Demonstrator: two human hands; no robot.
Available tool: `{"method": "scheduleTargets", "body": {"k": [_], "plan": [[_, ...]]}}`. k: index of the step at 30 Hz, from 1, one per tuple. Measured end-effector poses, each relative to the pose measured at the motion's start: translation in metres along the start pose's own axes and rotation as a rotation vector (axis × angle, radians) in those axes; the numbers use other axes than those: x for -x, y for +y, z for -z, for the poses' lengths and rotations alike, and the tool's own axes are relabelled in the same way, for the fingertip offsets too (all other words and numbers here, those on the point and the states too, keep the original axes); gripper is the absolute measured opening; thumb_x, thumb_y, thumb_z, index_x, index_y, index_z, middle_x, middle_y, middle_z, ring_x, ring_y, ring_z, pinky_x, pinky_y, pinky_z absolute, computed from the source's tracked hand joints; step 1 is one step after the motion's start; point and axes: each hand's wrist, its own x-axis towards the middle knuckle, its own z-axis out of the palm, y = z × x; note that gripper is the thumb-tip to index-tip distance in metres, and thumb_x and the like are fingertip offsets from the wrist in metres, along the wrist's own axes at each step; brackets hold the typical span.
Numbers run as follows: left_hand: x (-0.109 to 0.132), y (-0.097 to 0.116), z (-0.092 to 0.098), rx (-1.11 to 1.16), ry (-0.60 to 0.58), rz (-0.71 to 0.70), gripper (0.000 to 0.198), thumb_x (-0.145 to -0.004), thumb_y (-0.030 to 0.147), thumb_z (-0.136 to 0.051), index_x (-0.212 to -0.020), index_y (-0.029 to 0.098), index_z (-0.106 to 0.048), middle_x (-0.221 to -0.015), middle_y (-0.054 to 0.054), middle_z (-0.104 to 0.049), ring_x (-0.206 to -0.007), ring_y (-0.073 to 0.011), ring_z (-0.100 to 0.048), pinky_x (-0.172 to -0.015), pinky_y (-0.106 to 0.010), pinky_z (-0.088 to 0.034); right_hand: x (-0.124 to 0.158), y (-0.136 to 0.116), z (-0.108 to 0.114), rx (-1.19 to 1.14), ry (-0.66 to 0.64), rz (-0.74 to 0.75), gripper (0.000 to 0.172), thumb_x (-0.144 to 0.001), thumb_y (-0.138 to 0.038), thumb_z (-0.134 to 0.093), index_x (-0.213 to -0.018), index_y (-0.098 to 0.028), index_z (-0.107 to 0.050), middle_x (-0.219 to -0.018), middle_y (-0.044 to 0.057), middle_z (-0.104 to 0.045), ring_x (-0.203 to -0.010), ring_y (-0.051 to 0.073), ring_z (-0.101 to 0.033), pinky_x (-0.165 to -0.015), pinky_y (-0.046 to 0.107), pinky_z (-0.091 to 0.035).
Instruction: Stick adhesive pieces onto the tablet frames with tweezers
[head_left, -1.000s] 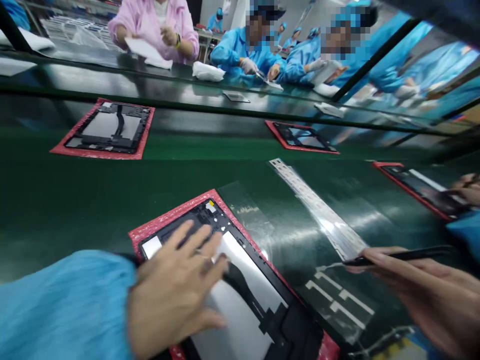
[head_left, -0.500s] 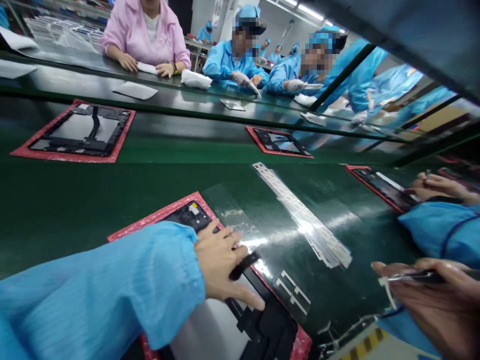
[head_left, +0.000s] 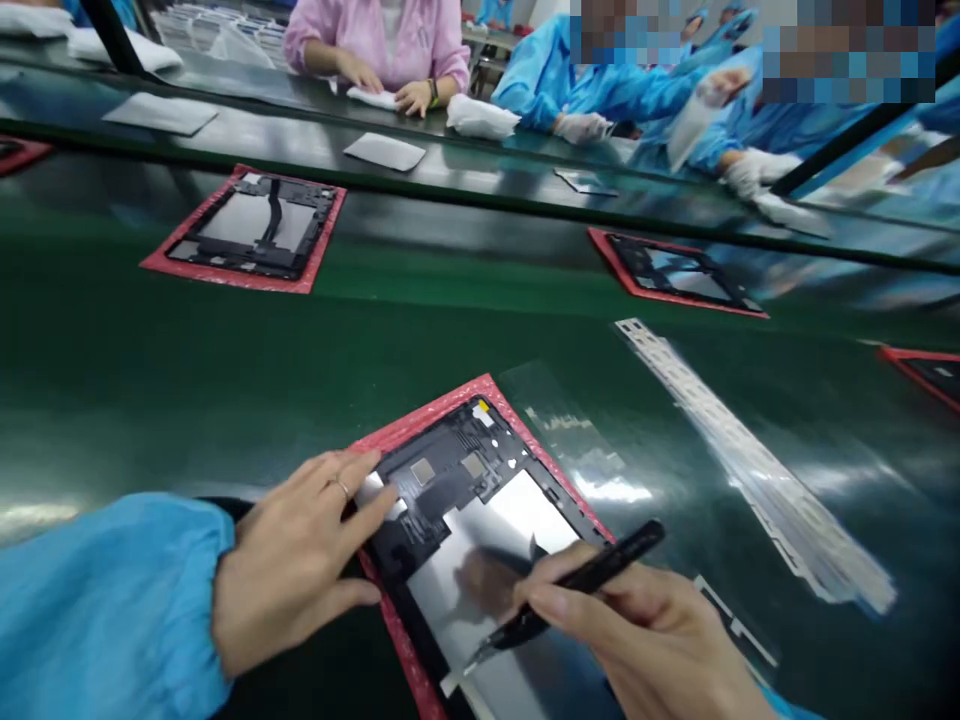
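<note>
On the green worktop (head_left: 187,390), the opened tablet (head_left: 466,545) lies near me, between my hands.
It rests slanted on red bubble wrap (head_left: 420,412), left of a fanned bundle of clear strips (head_left: 757,460). My left hand (head_left: 300,560) comes in from the left, palm down, fingers loosely spread, fingertips at the tablet's left edge as if steadying it. My right hand (head_left: 652,645) reaches in from the near right, thumb and fingers pinching black tweezers (head_left: 604,568) that slant down leftward across the silver panel. At their tips is a small pale strip (head_left: 452,683); I judge I am placing it by the panel's left border. I cannot tell whether it touches; lining it up calls for a steady wrist and a light grip.
</note>
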Motion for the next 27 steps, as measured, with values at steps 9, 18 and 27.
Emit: {"method": "scheduleTargets", "body": {"k": [9,18,27], "plan": [[0.031,0.03,-0.023,0.011,0.263,-0.116,0.031,-0.078,0.039,-0.047,-0.105,0.025,-0.052,-0.102,-0.006,-0.061,-0.105,-0.0204,-0.048,-0.099,-0.042,-0.02,-0.022,0.012,-0.017,0.005,0.001,0.109,0.003,-0.061,-0.019,-0.067,-0.062,-0.021,-0.07,-0.062,0.001,-0.066,-0.063,0.014,-0.06,-0.066,0.021,-0.046],[0.036,0.038,-0.04,-0.016,0.293,-0.132,0.038,-0.077,0.034,-0.05,-0.113,0.022,-0.048,-0.108,-0.01,-0.055,-0.112,-0.0271,-0.04,-0.097,-0.051,-0.022,-0.034,0.019,-0.018,-0.033,-0.009,0.149,0.007,-0.062,-0.017,-0.067,-0.061,-0.022,-0.07,-0.061,-0.002,-0.068,-0.06,0.01,-0.061,-0.06,0.015,-0.047],[0.03,0.033,-0.032,-0.061,0.315,-0.142,0.032,-0.076,0.029,-0.05,-0.108,0.023,-0.051,-0.105,-0.007,-0.056,-0.108,-0.0241,-0.045,-0.092,-0.043,-0.034,-0.038,0.014,-0.021,-0.031,-0.057,0.173,0.012,-0.064,-0.013,-0.063,-0.061,-0.023,-0.07,-0.062,-0.002,-0.069,-0.059,0.011,-0.062,-0.058,0.016,-0.048]]}}
